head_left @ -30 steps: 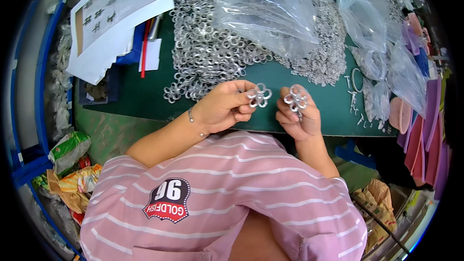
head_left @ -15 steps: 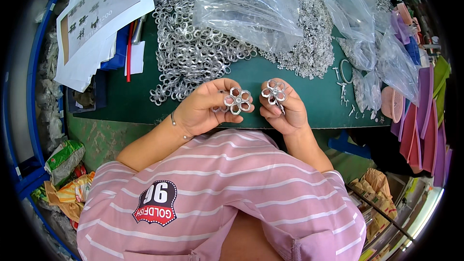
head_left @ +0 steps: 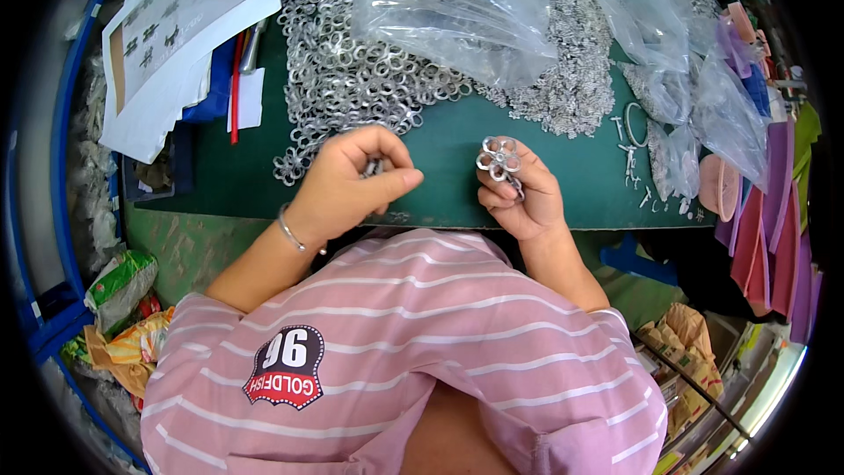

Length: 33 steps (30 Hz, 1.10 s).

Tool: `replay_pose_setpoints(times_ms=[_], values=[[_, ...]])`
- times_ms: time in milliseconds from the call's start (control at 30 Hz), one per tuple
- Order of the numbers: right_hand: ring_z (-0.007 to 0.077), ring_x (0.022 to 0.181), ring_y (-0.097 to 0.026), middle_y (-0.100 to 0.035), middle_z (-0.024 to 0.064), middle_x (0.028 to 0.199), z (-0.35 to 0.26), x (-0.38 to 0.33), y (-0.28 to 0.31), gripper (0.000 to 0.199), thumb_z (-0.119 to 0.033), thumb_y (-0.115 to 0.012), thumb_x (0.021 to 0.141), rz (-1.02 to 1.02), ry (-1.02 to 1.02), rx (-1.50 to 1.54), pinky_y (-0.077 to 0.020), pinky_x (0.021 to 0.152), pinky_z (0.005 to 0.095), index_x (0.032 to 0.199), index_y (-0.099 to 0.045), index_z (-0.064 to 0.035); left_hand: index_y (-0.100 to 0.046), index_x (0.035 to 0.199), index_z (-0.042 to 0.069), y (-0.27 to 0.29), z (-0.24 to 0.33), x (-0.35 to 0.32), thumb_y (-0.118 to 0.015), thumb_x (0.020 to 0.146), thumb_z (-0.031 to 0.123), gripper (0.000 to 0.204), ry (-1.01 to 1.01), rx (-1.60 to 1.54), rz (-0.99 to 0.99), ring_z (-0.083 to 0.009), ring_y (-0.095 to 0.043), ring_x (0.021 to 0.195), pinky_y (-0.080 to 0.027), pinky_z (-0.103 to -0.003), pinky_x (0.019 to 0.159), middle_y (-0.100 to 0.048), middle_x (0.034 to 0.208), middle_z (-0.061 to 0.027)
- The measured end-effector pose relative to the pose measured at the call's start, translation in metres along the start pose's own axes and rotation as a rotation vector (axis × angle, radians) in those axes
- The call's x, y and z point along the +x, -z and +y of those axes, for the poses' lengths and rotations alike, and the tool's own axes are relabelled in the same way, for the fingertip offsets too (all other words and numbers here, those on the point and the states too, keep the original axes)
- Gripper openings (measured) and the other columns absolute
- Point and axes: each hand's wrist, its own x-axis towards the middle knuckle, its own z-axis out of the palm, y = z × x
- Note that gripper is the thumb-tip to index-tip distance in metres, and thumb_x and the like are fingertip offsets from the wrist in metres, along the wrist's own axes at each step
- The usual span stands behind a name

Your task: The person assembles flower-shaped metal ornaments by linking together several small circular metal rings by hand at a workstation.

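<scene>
In your R hand [head_left: 527, 202] you have a metal flower [head_left: 498, 158], silver and shiny, w/ rounded open loops around a small centre. Its face is turned toward you, approx. upright. Just below it, another metal bit [head_left: 517, 186] shows, partly hidden; if both are joined, one cannot tell. In your L hand [head_left: 343, 179] sits a grey metal pc. [head_left: 374, 166], mostly covered, full shape not clear.

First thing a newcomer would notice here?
Probably the glittering pile of silvery metal pieces on the green tabletop, beyond the left hand, with a clear plastic bag lying at its right. Next, the flower-shaped metal piece in the right hand, then the pink, white-striped shirt filling the lower middle.
</scene>
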Motion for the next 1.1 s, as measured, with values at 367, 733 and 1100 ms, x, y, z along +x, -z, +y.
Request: replay_pose_setpoints(times_ms=[367, 733, 1100], values=[[0.0072, 0.050, -0.040, -0.054, 0.0066, 0.073, 0.004, 0.005, -0.013, 0.010, -0.003, -0.052, 0.084, 0.057, -0.047, 0.077, -0.0278, 0.040, 0.0187, 0.093, -0.055, -0.0006, -0.062, 0.090, 0.004, 0.026, -0.011, -0.030, -0.067, 0.070, 0.002, 0.021, -0.331, 0.918, 0.069, -0.0168, -0.056, 0.064, -0.044, -0.026, 0.056, -0.057, 0.073, -0.0054], [0.0072, 0.050, -0.040, -0.055, 0.0071, 0.073, 0.004, 0.002, -0.012, 0.010, -0.004, -0.052, 0.083, 0.066, -0.032, 0.053, -0.0284, 0.040, 0.0182, 0.092, -0.055, -0.0004, -0.062, 0.078, -0.001, 0.003, 0.031, -0.024, -0.069, 0.068, 0.001, 0.012, -0.368, -0.039, -0.378, -0.0163, -0.053, 0.060, -0.039, -0.025, 0.054, -0.059, 0.073, -0.0095], [0.0087, 0.051, -0.041, -0.055, 0.0089, 0.075, 0.004, 0.002, -0.013, 0.011, -0.003, -0.051, 0.084, 0.105, -0.020, 0.108, -0.0296, 0.041, 0.0190, 0.094, -0.056, -0.0027, -0.062, 0.106, -0.003, -0.055, 0.083, -0.051, -0.054, 0.084, -0.001, 0.023, -0.376, -1.036, -1.215, -0.0140, -0.043, 0.041, -0.028, -0.023, 0.035, -0.044, 0.060, -0.0065]])
